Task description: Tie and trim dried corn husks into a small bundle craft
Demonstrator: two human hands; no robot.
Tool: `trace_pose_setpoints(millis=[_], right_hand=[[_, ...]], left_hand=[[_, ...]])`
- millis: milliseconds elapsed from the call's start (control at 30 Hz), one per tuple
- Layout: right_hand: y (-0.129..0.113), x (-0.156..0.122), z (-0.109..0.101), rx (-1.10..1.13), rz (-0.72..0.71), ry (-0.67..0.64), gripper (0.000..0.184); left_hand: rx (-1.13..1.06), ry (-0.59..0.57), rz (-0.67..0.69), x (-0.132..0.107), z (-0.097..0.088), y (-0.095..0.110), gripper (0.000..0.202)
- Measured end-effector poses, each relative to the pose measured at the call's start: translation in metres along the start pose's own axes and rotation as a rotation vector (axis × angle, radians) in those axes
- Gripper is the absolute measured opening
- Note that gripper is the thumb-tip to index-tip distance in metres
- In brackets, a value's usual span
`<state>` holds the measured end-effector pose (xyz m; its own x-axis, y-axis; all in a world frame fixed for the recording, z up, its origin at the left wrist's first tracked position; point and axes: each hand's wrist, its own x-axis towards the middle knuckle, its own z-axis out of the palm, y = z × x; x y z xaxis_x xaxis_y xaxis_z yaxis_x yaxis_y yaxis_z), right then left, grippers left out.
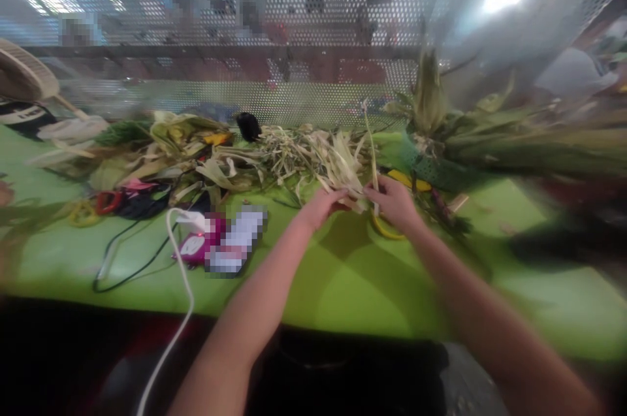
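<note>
Green worktop [343,292], perforated wall [313,102] behind it, background blurred. Both hands at centre: left hand [323,204] has fingers closed on the base of a husk bundle [343,161]; right hand [394,200] has fingers pinched at the same base, with a pale upright stalk [371,142] rising from the grip. Bundle is just above the worktop, fanning away from the person. Progress, as a judgement: part-way, strips gathered at one end, no tie visible round them; securing the base looks left to do, and plenty of loose material remains. Yellow ring [385,230] just below the right hand, use unclear. Beyond the bundle and to its left, a long husk pile [284,151] with a black object [249,127] at its back. Right side: green basket [434,171], holey wall, an upright leaf bunch [428,89] in or just behind it, can't tell which; interior not visible. Left side: phone [240,240] touching or nearly touching a pink box [193,248] with a white plug [193,221] in it, then red scissors [108,202] beside a dark pouch [142,200], contents hidden.
</note>
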<state>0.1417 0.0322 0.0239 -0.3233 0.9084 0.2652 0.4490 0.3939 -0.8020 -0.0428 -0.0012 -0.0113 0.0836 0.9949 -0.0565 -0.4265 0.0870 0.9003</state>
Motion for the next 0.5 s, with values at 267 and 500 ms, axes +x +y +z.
trace_pose_setpoints(millis=[267,500], right_hand=[[0.02,0.012,-0.013,-0.218,0.085,0.029,0.011],[0.016,0.006,-0.013,-0.518,0.009,0.013,0.043]], left_hand=[[-0.06,0.061,0.024,0.0,0.0,0.007,0.018],[-0.073,0.087,0.008,-0.001,-0.001,0.008,0.019]])
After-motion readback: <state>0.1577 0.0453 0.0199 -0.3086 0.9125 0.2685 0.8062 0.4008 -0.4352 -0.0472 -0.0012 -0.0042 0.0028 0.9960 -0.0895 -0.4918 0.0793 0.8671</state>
